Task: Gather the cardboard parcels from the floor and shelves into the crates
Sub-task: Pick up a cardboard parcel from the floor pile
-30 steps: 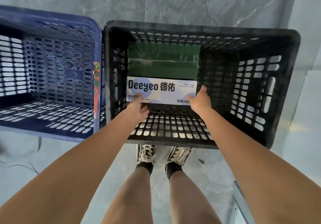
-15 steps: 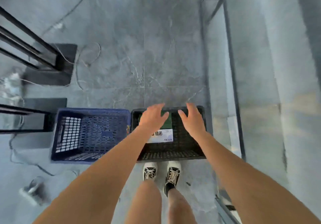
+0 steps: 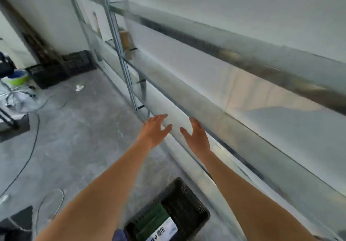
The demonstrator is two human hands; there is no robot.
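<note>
Both arms reach forward toward the metal shelf rack (image 3: pixel 206 109). My left hand (image 3: pixel 154 130) and my right hand (image 3: pixel 195 135) are empty, fingers spread and relaxed, close together in front of a lower shelf rail. Below them the black crate (image 3: pixel 184 197) stands on the floor at the bottom edge. Inside it lie a green parcel (image 3: pixel 151 220) and a white printed box (image 3: pixel 164 231). A brown cardboard parcel (image 3: pixel 125 37) sits on a shelf far along the rack. A corner of the blue crate (image 3: pixel 118 235) shows beside the black one.
Grey concrete floor (image 3: pixel 78 128) stretches left, with cables (image 3: pixel 31 128) trailing across it. Two more black crates (image 3: pixel 61 68) stand at the far wall. A green-and-white bucket (image 3: pixel 16 78) and a metal stand are at the left. Dark mats lie at the lower left.
My hands let go of the white box in the black crate and rose. The view swung up from the crates to the shelf rack, and both hands now reach forward, empty.
</note>
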